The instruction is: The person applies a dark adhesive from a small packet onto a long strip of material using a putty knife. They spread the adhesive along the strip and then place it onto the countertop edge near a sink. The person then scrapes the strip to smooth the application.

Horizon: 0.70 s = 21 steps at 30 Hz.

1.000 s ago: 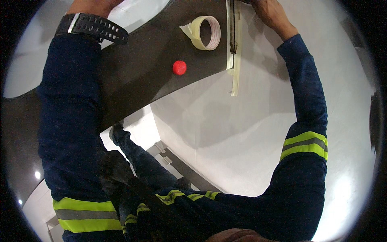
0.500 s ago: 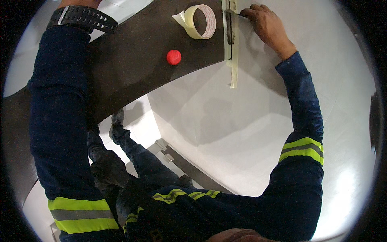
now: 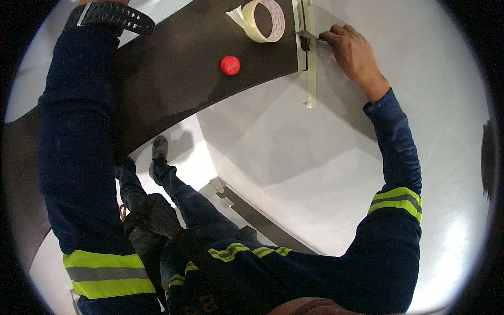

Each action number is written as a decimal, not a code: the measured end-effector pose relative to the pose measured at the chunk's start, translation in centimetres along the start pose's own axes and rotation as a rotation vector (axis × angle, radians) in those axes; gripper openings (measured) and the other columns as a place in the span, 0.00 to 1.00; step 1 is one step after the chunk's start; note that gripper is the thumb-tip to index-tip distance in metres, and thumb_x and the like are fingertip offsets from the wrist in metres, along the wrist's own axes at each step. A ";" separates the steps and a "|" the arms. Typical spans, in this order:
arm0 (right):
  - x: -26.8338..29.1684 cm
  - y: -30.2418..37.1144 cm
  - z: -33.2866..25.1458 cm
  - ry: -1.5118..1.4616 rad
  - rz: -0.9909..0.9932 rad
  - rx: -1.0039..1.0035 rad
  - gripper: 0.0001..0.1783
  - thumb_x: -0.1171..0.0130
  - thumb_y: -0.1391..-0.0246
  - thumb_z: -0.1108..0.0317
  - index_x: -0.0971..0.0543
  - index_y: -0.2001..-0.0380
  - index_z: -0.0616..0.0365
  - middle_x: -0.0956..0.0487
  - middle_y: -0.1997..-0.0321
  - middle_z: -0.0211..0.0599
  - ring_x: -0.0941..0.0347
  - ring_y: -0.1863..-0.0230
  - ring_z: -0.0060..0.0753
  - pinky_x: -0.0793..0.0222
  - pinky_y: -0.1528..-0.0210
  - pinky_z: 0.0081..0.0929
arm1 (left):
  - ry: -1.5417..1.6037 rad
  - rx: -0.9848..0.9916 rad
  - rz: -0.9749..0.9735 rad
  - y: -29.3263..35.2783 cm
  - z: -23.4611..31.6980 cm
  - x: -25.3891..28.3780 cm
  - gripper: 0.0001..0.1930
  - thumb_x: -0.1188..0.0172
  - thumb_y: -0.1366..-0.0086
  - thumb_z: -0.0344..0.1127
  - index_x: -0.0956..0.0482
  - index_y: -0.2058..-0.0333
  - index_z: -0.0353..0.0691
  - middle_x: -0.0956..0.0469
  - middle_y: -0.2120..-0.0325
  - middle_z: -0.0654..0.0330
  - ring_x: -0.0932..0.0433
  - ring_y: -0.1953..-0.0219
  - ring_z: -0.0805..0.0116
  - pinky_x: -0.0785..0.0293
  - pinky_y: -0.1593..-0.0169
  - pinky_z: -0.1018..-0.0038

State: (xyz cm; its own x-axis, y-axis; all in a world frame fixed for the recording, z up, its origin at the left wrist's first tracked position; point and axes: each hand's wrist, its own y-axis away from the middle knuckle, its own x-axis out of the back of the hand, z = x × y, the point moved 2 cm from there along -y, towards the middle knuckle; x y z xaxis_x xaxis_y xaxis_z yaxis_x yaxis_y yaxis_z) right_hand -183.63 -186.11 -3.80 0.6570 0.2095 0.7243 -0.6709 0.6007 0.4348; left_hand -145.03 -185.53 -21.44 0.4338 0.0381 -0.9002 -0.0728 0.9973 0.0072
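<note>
My right hand [image 3: 354,55] is closed in a pinch on a small, thin, flat grey blade [image 3: 306,34]. The blade's far end meets a narrow seam at the right end of a dark countertop [image 3: 173,79]. Along this seam runs dark, paste-like material [image 3: 305,44], bordered by pale masking tape [image 3: 312,89] whose lower end hangs past the counter's edge. My left hand lies mostly beyond the upper edge; its wrist, wearing a black perforated watch strap [image 3: 118,17], shows, but its fingers are hidden.
A roll of pale masking tape [image 3: 278,20] with a loose end rests on the counter, left of the seam. Nearer me is a round red cap [image 3: 230,65]. A white wall panel [image 3: 294,147] rises beside the counter. My legs and shoes [image 3: 160,147] show below.
My right hand and the blade have come slightly nearer to me along the seam. The view has shifted a little, so the tape roll and red cap appear higher.
</note>
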 end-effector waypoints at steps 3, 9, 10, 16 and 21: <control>-0.5 0.6 0.4 -0.008 -0.041 -0.011 0.17 0.43 0.45 0.74 0.16 0.52 0.50 0.19 0.50 0.35 0.24 0.48 0.45 0.24 0.44 0.42 | 0.004 -0.024 0.032 0.0 -0.8 -0.7 0.10 0.45 0.27 0.39 0.19 0.60 0.40 0.14 0.68 0.57 0.14 0.68 0.69 0.16 0.59 0.69; -0.4 1.1 -0.3 -0.040 -0.076 -0.057 0.18 0.43 0.45 0.73 0.16 0.51 0.49 0.20 0.53 0.34 0.25 0.47 0.42 0.25 0.42 0.39 | -0.007 -0.062 0.115 0.4 -1.4 -1.4 0.10 0.45 0.26 0.40 0.20 0.56 0.42 0.14 0.66 0.59 0.14 0.64 0.67 0.16 0.59 0.68; -0.4 1.4 -0.5 -0.046 -0.077 -0.059 0.18 0.43 0.45 0.73 0.16 0.52 0.49 0.20 0.54 0.34 0.25 0.47 0.42 0.25 0.42 0.39 | -0.005 -0.081 0.116 0.6 -1.5 -1.6 0.10 0.45 0.26 0.40 0.20 0.56 0.42 0.14 0.65 0.59 0.14 0.64 0.67 0.17 0.59 0.68; -1.2 3.4 -0.8 -0.057 -0.056 -0.056 0.17 0.45 0.43 0.73 0.15 0.53 0.49 0.20 0.55 0.34 0.25 0.48 0.42 0.26 0.42 0.39 | -0.041 -0.112 0.069 1.0 -1.4 -2.4 0.11 0.44 0.26 0.41 0.19 0.55 0.42 0.15 0.63 0.60 0.14 0.60 0.67 0.17 0.58 0.67; -1.2 4.6 -2.0 -0.087 -0.081 -0.073 0.16 0.45 0.43 0.71 0.15 0.54 0.50 0.20 0.55 0.35 0.25 0.48 0.43 0.26 0.41 0.39 | -0.065 -0.115 0.047 1.7 -1.4 -2.0 0.12 0.44 0.26 0.42 0.19 0.54 0.42 0.15 0.63 0.59 0.14 0.62 0.68 0.17 0.59 0.68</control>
State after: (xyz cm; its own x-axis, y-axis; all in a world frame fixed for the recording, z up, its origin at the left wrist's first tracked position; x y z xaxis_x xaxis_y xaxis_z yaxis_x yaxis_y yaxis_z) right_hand -186.84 -182.05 -3.78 0.6736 0.0916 0.7334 -0.5879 0.6678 0.4565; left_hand -147.28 -184.02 -20.19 0.4849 0.0919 -0.8697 -0.1954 0.9807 -0.0053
